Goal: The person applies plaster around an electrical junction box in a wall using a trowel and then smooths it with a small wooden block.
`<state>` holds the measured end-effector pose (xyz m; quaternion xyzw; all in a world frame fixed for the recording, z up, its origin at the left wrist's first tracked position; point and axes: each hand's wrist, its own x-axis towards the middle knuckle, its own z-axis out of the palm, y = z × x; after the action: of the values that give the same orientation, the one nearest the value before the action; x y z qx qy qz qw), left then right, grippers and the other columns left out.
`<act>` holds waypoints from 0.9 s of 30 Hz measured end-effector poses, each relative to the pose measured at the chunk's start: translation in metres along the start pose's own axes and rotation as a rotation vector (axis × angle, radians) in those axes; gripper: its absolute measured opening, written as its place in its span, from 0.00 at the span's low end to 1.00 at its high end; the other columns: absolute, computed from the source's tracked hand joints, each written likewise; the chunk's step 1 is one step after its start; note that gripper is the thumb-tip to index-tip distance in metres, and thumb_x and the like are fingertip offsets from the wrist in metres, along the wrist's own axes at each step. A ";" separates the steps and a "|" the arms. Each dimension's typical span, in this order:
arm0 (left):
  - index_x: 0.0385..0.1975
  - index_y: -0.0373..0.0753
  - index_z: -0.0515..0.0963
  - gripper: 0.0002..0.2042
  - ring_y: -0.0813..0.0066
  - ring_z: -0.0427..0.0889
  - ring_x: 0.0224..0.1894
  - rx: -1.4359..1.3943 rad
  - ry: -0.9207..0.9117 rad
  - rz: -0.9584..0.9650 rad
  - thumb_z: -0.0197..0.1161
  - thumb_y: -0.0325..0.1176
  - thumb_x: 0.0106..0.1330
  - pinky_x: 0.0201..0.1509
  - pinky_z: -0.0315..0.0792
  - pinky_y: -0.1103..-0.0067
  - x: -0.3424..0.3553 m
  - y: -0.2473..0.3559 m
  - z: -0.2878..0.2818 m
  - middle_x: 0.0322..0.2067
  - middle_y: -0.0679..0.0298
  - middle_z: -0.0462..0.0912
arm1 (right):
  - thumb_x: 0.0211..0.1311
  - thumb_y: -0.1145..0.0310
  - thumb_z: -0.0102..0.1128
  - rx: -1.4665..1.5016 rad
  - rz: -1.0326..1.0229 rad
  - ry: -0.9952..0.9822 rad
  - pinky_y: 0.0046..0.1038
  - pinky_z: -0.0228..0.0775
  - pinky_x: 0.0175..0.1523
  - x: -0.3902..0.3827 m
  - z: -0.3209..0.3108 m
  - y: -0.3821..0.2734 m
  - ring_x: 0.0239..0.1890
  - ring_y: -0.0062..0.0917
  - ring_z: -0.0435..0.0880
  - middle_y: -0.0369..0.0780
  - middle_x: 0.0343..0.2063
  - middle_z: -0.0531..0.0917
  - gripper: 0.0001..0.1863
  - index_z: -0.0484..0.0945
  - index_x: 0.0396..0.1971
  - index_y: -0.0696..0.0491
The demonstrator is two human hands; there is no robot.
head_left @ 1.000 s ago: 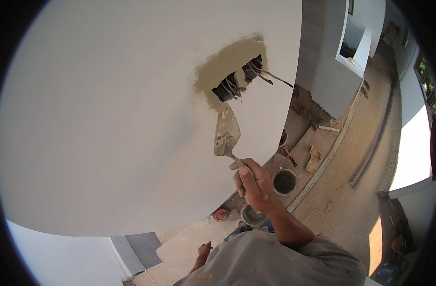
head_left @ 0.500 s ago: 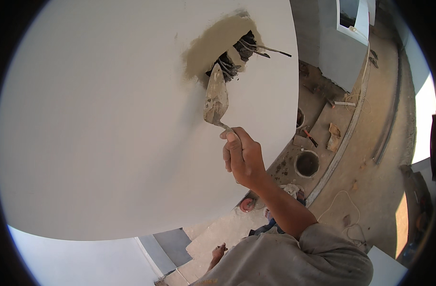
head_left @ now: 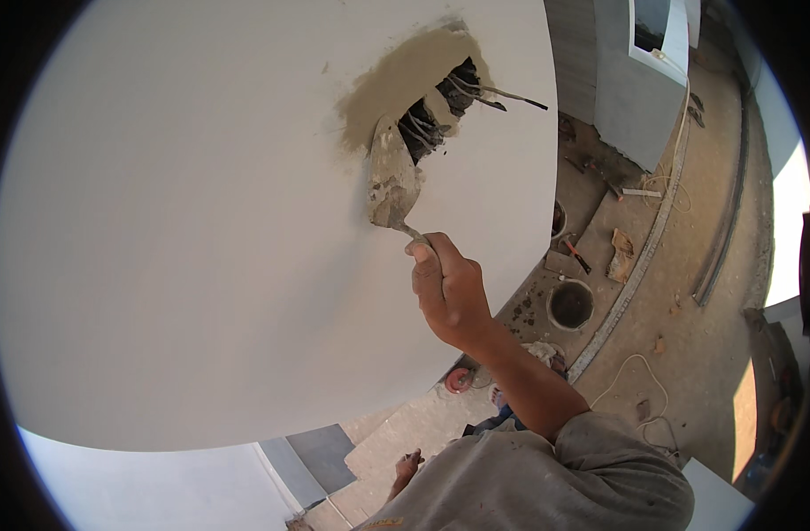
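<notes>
My right hand [head_left: 451, 288] is closed around the handle of a pointing trowel [head_left: 392, 181]. The mortar-smeared blade points up the white wall [head_left: 201, 265]. Its tip lies on a patch of wet beige mortar [head_left: 383, 84], along the lower left edge of a ragged hole [head_left: 418, 133]. Several wires [head_left: 489, 92] stick out of the hole, one reaching well to the right. Low in the picture, beside my body, hangs my left hand [head_left: 409, 464], small in view, with its fingers curled; whatever it may hold cannot be made out.
Down on the floor to the right are a round bucket [head_left: 570, 303], a hammer [head_left: 577, 255], a torn piece of paper [head_left: 621, 255] and a pale cable [head_left: 639, 361]. A red round object [head_left: 459, 380] lies near the wall's foot. A grey wall [head_left: 630, 106] stands farther right.
The trowel blade has shifted left, from over the hole's lower end onto the mortar at its left edge. My right hand has turned slightly with it.
</notes>
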<state>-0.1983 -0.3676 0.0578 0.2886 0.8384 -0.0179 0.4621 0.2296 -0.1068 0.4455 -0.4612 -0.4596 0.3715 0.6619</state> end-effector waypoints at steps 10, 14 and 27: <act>0.45 0.31 0.82 0.29 0.67 0.83 0.50 -0.046 -0.033 0.002 0.59 0.57 0.65 0.58 0.70 0.74 -0.001 0.013 0.001 0.42 0.57 0.88 | 0.76 0.67 0.45 -0.041 -0.046 -0.043 0.35 0.60 0.23 -0.015 -0.002 0.001 0.13 0.31 0.70 0.41 0.13 0.70 0.10 0.68 0.40 0.60; 0.45 0.31 0.81 0.29 0.67 0.83 0.49 -0.017 -0.030 0.013 0.59 0.57 0.65 0.58 0.71 0.74 0.003 0.011 0.002 0.42 0.57 0.88 | 0.75 0.67 0.46 -0.076 -0.053 -0.021 0.36 0.60 0.23 -0.004 -0.007 0.002 0.13 0.33 0.71 0.41 0.12 0.70 0.10 0.68 0.40 0.60; 0.47 0.30 0.80 0.29 0.68 0.82 0.48 -0.080 -0.043 0.004 0.60 0.56 0.65 0.55 0.71 0.74 0.004 0.018 0.004 0.42 0.56 0.87 | 0.74 0.69 0.46 -0.096 -0.112 -0.027 0.37 0.60 0.22 -0.003 -0.001 0.014 0.14 0.39 0.72 0.43 0.13 0.71 0.08 0.67 0.40 0.60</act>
<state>-0.1881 -0.3521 0.0565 0.2711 0.8278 0.0104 0.4911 0.2285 -0.1060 0.4316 -0.4611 -0.5108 0.3174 0.6525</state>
